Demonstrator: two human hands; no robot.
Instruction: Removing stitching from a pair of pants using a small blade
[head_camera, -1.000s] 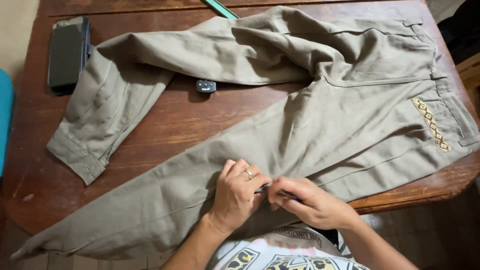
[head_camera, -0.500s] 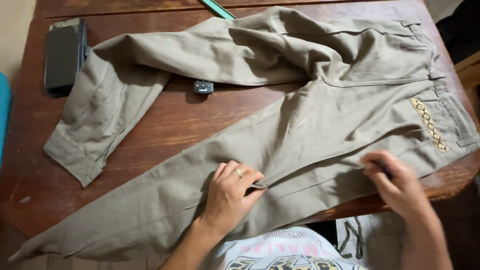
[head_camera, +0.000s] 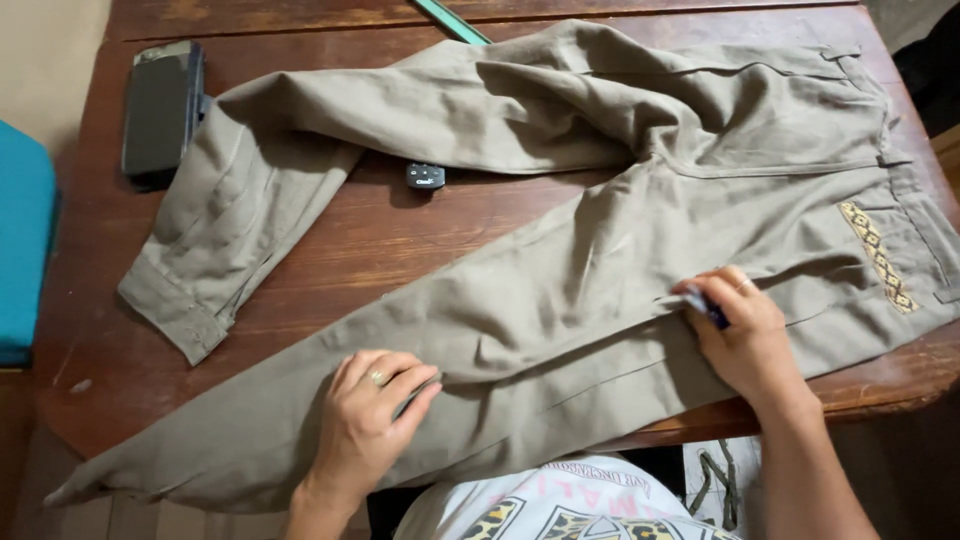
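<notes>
Left hand (head_camera: 375, 420) is pressed flat, fingers released, on the khaki trousers (head_camera: 600, 260) spread over the table (head_camera: 330, 240); right hand (head_camera: 745, 335) is pinched around a small blue marker (head_camera: 708, 306) at the seam. Cloth is best kept taut between both while the marker is drawn.

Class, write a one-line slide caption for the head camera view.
Left hand presses khaki trousers on a wooden table; right hand pinches a small blue object.

Bare arms, one ring each, printed tee

Left hand (head_camera: 365, 425) has a gold-looking ring on one finger, and the right hand (head_camera: 745, 335) shows a thin band too. No sleeves reach the forearms. At 6 o'clock, a white t-shirt (head_camera: 570, 500) with pinkish lettering and a leopard-spot print.
</notes>
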